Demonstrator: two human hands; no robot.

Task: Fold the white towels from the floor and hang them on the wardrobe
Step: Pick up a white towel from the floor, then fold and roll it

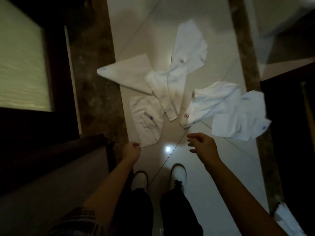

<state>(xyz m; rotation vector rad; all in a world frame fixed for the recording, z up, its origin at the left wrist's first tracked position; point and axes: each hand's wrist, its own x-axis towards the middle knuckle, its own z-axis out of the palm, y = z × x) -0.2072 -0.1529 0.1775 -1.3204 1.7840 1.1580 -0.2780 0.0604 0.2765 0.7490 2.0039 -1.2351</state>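
— Towels heaped on the floor at twelve o'clock; left hand clenched empty, right hand loose, empty

— They overlap; lifting one could drag another

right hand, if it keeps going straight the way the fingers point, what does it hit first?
Probably the crumpled white towel with the red mark, whose near corner lies just beyond the right hand. Only bare floor tile shows in between, though hand height above the floor is unclear.

both arms outstretched, left grip curled empty, right grip loosely relaxed
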